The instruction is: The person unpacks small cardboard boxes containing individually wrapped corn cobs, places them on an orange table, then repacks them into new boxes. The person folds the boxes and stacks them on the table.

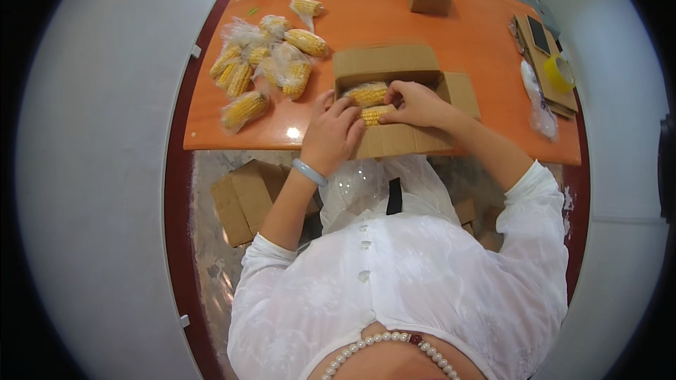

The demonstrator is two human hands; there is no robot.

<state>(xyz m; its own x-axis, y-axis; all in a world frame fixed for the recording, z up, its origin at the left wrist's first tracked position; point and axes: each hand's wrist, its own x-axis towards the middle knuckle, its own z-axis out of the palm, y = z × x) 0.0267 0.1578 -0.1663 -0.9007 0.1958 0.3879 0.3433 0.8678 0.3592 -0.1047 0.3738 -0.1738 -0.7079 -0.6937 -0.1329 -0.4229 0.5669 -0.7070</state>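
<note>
In front of me an open cardboard box point(385, 60) sits at the table's near edge, flaps spread outward. Two wrapped yellow corn cobs show inside it, an upper cob point(368, 94) and a lower cob point(376, 115), lying side by side. My right hand point(414, 105) reaches in from the right, its thumb on the lower cob and its fingers bent at the upper cob's right end. Over the box's left wall, my left hand point(335, 126) has its fingertips at the cobs' left ends. Whether it grips one is hidden.
Several plastic-wrapped corn cobs point(297, 78) lie on the left of the orange table point(253, 134). Another cardboard box point(430, 4) stands at the back. On the right are flat cardboard point(560, 96), a phone point(538, 34), yellow tape point(560, 73) and plastic bags point(540, 105). A carton point(245, 200) sits below.
</note>
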